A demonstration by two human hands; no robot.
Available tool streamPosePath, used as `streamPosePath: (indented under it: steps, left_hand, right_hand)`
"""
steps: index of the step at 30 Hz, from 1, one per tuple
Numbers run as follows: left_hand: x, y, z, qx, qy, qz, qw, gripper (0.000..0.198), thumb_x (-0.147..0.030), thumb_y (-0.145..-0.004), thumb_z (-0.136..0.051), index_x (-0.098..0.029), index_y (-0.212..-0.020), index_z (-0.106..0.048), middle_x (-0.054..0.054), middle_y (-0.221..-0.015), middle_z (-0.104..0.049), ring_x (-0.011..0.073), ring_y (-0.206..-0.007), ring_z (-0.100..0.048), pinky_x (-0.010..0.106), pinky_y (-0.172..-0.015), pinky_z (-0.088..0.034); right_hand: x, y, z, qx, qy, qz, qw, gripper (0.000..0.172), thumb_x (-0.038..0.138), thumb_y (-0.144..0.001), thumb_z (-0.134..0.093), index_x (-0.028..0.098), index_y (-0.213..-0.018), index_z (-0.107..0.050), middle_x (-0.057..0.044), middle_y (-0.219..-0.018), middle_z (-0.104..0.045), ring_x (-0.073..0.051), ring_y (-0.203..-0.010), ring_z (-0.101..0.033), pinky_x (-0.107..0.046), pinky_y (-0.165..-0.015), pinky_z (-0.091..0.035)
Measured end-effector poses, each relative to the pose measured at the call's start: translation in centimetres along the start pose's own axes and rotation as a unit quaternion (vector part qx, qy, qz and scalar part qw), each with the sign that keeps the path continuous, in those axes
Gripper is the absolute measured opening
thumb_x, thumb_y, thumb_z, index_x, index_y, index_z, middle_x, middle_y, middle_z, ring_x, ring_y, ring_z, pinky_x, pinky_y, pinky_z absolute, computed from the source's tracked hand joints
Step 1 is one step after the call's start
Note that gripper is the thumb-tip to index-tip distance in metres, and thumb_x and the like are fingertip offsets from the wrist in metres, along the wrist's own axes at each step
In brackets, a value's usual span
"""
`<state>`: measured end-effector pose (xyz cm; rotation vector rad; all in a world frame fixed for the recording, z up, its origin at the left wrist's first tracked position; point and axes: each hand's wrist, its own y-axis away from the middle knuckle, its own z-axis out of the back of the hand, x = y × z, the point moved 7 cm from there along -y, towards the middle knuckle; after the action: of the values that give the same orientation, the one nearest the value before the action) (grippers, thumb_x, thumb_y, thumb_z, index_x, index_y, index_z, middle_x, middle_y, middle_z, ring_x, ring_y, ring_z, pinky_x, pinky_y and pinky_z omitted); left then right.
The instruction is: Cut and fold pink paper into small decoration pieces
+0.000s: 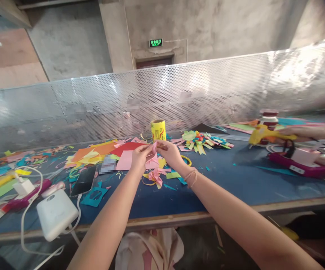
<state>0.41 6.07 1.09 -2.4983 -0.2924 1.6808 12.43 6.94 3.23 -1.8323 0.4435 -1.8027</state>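
Note:
My left hand and my right hand meet above the middle of the table. Between their fingertips they pinch a small piece of pink paper. Just below lies a pink paper flower with pointed strips. A flat pink paper sheet rests left of it, partly behind my left hand. Behind my hands stands a yellow cardboard tube, upright. To the right is a cluster of colourful paper flowers.
Left are a phone, a white power bank with cables, and a magenta power strip. At right, another person's hand holds a yellow glue gun near another magenta strip. A perforated metal screen borders the table's back.

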Motion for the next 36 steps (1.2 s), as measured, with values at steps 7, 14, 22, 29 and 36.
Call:
streamPosePath:
  steps: [7,14,22,29,36]
  left_hand:
    - [0.2,-0.2,0.1,0.0,0.051,0.005,0.999,0.026,-0.026,-0.051,-0.076,-0.013,-0.072,-0.065,0.003,-0.067,-0.065,0.0121,-0.063,-0.06,0.03,-0.072,-0.047]
    - [0.3,-0.4,0.4,-0.007,0.081,0.012,0.997,0.024,-0.023,-0.052,-0.076,-0.014,-0.072,-0.065,0.003,-0.07,-0.066,0.0116,-0.066,-0.061,0.025,-0.069,-0.047]
    - [0.4,-0.3,-0.2,0.024,0.077,-0.005,0.997,0.024,-0.023,-0.049,-0.078,-0.013,-0.067,-0.066,0.002,-0.064,-0.064,0.0104,-0.062,-0.059,0.026,-0.069,-0.047]
    - [0.3,0.1,-0.7,0.039,0.005,-0.025,0.999,0.025,-0.028,-0.054,-0.075,-0.012,-0.071,-0.068,0.003,-0.064,-0.064,0.0111,-0.062,-0.058,0.027,-0.068,-0.047]
    - [-0.2,0.1,-0.4,0.028,-0.087,-0.076,0.993,0.027,-0.033,-0.059,-0.071,-0.013,-0.075,-0.068,0.005,-0.069,-0.066,0.0135,-0.064,-0.059,0.031,-0.07,-0.048]
  right_hand:
    - [-0.3,0.0,0.7,-0.046,-0.02,-0.005,0.999,0.033,0.022,-0.061,-0.062,0.018,-0.094,-0.058,-0.001,-0.083,-0.055,-0.012,-0.067,-0.059,-0.028,-0.066,-0.048]
    - [0.0,0.0,1.1,-0.068,0.029,0.044,0.996,0.014,0.029,-0.071,-0.055,0.019,-0.08,-0.052,-0.002,-0.077,-0.056,-0.013,-0.069,-0.055,-0.031,-0.068,-0.047]
    - [0.4,0.3,0.0,-0.02,0.078,0.024,0.996,0.022,0.035,-0.07,-0.059,0.017,-0.082,-0.051,-0.003,-0.074,-0.058,-0.014,-0.067,-0.055,-0.03,-0.066,-0.047]
    - [0.6,0.3,0.5,-0.042,0.118,0.017,0.992,0.017,0.033,-0.07,-0.055,0.017,-0.072,-0.053,0.0,-0.065,-0.055,-0.012,-0.06,-0.051,-0.027,-0.06,-0.044]
    - [-0.4,0.0,1.0,-0.046,0.103,0.008,0.994,0.016,0.032,-0.07,-0.055,0.016,-0.072,-0.057,0.0,-0.063,-0.057,-0.012,-0.058,-0.052,-0.026,-0.056,-0.042]
